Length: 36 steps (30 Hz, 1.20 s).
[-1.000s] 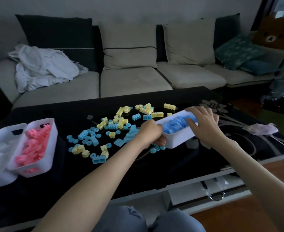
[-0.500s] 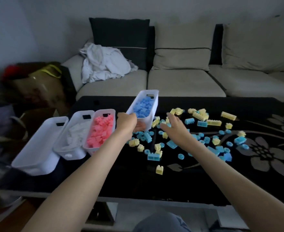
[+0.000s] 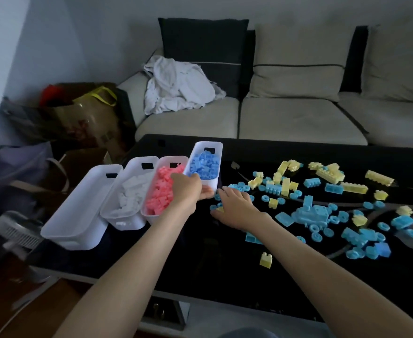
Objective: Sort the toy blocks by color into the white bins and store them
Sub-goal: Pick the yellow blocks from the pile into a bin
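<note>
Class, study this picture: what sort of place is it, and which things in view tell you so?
Most likely a home living room: a cushioned sofa stands behind a low black table, a crumpled white cloth lies on its seat, and bags are piled in the corner.

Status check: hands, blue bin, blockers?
Left hand grips near end of blue bin. Right hand on loose blocks, grasp unclear. No obstruction seen.
</note>
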### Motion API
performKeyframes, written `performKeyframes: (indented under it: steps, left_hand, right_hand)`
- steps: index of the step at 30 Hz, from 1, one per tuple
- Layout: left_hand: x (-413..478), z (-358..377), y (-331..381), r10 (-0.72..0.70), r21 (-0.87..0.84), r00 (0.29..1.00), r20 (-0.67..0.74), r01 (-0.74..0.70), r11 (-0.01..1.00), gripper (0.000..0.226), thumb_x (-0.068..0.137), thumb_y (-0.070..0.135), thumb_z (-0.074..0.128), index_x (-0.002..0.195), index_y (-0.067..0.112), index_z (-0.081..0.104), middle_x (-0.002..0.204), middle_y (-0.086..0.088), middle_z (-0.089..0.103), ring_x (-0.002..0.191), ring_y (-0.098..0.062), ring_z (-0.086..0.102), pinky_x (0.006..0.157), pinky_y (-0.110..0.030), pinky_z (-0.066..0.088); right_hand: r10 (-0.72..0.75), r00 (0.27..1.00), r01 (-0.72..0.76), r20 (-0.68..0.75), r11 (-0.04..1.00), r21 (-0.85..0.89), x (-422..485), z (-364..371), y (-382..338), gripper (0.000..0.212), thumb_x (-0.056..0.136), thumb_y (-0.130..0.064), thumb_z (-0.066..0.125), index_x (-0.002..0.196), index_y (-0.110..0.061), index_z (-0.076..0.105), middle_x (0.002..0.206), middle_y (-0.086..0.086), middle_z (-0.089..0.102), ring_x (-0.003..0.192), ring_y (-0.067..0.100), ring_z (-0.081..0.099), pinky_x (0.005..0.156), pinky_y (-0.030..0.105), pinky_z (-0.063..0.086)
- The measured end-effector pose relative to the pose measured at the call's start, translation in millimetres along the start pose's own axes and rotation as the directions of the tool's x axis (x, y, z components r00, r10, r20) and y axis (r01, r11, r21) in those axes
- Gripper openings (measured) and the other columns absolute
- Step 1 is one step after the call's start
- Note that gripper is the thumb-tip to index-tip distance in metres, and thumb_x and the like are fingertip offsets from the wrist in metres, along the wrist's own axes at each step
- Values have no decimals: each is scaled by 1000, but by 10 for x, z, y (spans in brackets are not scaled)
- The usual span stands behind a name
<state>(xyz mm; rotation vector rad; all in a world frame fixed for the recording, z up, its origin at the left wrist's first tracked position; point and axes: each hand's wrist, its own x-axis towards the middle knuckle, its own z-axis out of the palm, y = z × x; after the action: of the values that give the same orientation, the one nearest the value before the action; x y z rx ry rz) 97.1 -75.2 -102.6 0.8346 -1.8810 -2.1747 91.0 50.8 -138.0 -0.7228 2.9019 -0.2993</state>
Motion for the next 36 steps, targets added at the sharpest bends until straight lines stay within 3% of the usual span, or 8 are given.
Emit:
performKeyframes:
  steps: [7,12,18,23,27,29,31,36]
  left_hand:
    - [133,36,34,-19,-71,998,-52,15,997,46,98,8,35,144,4,27,79,-21,65,41,-19,64,38,-23,49]
    - [177,42,12,-16,-48,999,-50,14,999,49,100,13,37,145,3,23,89,-24,66,43,-18,65,39,-22,49]
    - [117,65,-43,18,21,1000,-23,-17,1000,62,99,7,34,151,7,0,79,-13,62,45,-15,64,49,-29,58]
    - [-12,124,-102,-38,38,999,-8,38,999,66,101,10,34,150,15,-9,98,-20,65,54,-20,65,53,-32,58]
    - [-170,177,-119,-11,197,1000,-7,12,980,56,98,7,42,146,3,15,112,-23,63,66,-25,66,53,-31,59]
    - [-254,199,-65,-53,243,997,-48,63,968,61,98,12,42,148,9,6,100,-17,63,58,-24,62,47,-31,56]
    - [-314,221,-35,-2,443,997,-79,37,896,68,97,18,43,147,14,-3,92,-13,63,52,-22,59,44,-29,53]
    - [-424,295,-97,366,866,926,88,-253,432,65,94,28,45,141,0,10,103,-15,61,81,-28,62,67,-35,49]
  right_hand:
    - [-12,996,19,87,997,-81,368,73,-11,71,94,-51,36,151,-16,12,159,4,5,146,20,-1,118,43,2]
    - [-128,988,139,86,980,-141,370,145,6,56,99,-41,31,150,-22,18,157,-1,15,146,18,4,117,43,1]
    - [8,1000,-4,19,979,-204,195,69,397,51,100,-38,29,147,-17,26,154,2,21,144,20,13,116,43,10]
    - [85,996,-83,11,988,-128,48,-30,566,51,99,-41,29,144,-16,32,150,3,29,141,21,18,114,43,14]
    - [76,997,-77,-15,994,-76,-43,-108,568,52,99,-40,32,146,-17,30,150,3,29,141,21,19,113,42,14]
    - [72,997,-72,-13,996,-61,-94,-122,571,52,99,-40,33,145,-17,30,150,3,29,141,21,20,113,41,15]
    - [67,998,-67,-16,997,-25,-142,-128,586,51,99,-40,33,145,-17,30,149,3,30,140,21,20,112,41,16]
    - [61,998,-61,-14,998,34,-283,-208,612,53,98,-41,35,146,-19,30,150,2,30,140,23,21,112,42,16]
